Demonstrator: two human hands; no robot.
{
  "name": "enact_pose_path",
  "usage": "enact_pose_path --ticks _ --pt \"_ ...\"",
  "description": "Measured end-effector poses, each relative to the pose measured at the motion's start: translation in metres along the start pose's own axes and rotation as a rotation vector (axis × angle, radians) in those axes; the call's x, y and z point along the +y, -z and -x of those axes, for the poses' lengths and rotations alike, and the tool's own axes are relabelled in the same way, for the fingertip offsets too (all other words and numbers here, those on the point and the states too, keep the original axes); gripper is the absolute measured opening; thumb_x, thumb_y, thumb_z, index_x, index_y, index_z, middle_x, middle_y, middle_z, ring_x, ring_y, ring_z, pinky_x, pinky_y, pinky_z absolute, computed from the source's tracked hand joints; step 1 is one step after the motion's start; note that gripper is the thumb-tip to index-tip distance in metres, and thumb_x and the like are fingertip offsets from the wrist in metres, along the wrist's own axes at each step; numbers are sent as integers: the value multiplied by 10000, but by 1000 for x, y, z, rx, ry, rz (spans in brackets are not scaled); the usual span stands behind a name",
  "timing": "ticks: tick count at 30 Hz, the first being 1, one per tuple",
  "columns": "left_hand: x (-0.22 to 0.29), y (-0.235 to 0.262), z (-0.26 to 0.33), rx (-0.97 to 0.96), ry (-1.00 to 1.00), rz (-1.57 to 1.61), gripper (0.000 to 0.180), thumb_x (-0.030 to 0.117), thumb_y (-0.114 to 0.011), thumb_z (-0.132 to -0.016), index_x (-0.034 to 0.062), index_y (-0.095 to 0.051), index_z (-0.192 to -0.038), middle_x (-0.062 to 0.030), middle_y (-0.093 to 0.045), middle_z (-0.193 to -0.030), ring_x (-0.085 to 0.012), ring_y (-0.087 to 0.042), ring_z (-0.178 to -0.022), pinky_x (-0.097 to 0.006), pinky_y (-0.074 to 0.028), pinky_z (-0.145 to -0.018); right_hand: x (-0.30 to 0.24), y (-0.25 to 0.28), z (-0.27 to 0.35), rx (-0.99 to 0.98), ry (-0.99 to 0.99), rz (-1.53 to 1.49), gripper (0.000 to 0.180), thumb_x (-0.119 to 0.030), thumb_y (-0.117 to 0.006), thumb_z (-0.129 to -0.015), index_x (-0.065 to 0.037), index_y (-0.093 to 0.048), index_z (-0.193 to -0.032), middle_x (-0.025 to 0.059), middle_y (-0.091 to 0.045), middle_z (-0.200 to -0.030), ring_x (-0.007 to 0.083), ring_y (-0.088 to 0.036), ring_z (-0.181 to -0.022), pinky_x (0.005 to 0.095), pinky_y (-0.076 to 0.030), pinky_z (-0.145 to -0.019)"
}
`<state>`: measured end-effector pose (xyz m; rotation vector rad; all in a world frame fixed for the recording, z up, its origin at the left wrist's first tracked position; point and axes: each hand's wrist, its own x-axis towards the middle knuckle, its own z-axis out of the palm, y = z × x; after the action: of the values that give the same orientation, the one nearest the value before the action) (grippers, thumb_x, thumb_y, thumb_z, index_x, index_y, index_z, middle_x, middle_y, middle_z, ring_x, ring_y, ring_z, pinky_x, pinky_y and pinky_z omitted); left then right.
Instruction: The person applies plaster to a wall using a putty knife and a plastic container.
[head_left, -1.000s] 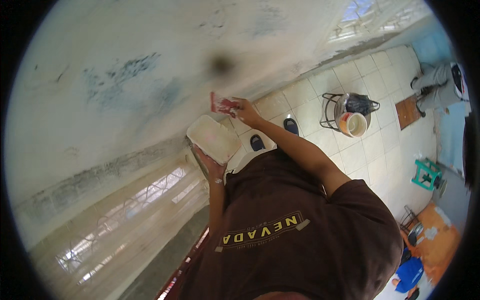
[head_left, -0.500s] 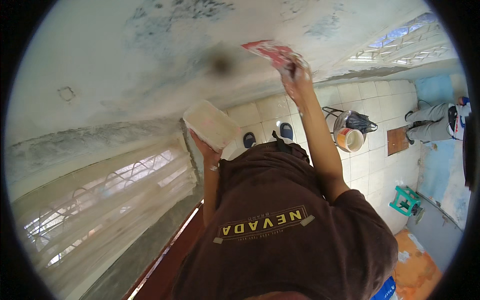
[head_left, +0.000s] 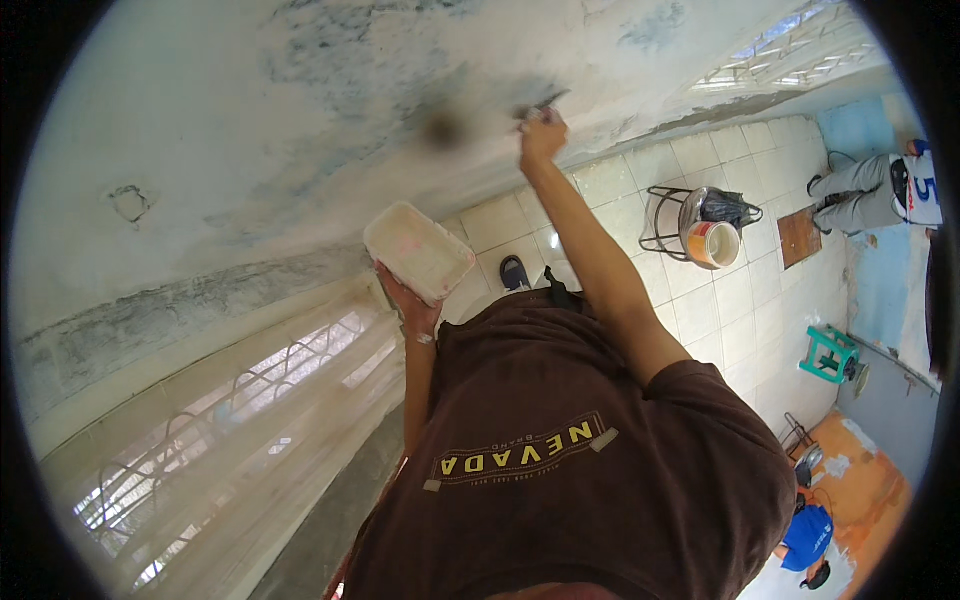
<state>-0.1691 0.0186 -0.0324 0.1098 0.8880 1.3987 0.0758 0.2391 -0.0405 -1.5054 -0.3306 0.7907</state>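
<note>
The left hand (head_left: 414,306) grips the pale tub (head_left: 420,250) at its near end, apparently keeping it within reach, while the right hand (head_left: 543,137) has fingers closed around a thin scraper (head_left: 551,100) (contact unclear) by the stained far wall (head_left: 340,130).

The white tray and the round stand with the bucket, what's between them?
The head view shows a sandal, the right forearm and floor tiles between the tray and the stand.
</note>
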Motion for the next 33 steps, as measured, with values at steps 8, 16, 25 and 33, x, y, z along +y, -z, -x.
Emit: enact_pose_path --ticks 8,16,25,33 --pt "16 11 6 -12 68 13 744 706 -361 -954 217 -339 -1513 -65 -413 -1502 -333 -412 -1368 -572 -395 -1095 -36 9 125 -452 331 87 200 -158 -546 -979 5 -658 -949 87 -680 -761 195 -601 -600 338 -503 -597" --pt "13 17 -19 -78 77 30 732 694 -342 -967 195 -350 -1502 -83 -444 -1474 -348 -465 -1327 -577 -411 -1079 49 87 -71 -427 -732 -685 301 -57 -337 -1009 162 -538 -963 305 -620 -1027 362 -674 -966 411 -602 -924" --pt "18 10 -7 -53 -102 -200 713 680 -348 -972 185 -363 -1484 -86 -459 -1448 -336 -464 -1326 -575 -409 -1085 -139 109 -107 -428 170 -391 245 -11 -383 -984 123 -588 -973 262 -652 -1027 330 -675 -949 391 -590 -918" --pt "13 34 -17 -172 106 149 739 696 -362 -956 200 -343 -1504 -87 -425 -1497 -338 -433 -1367 -601 -373 -1107 -14 174 -126 -360 14 -327 298 -166 -468 -992 -3 -626 -799 140 -648 -731 222 -655 -698 323 -547 -639"
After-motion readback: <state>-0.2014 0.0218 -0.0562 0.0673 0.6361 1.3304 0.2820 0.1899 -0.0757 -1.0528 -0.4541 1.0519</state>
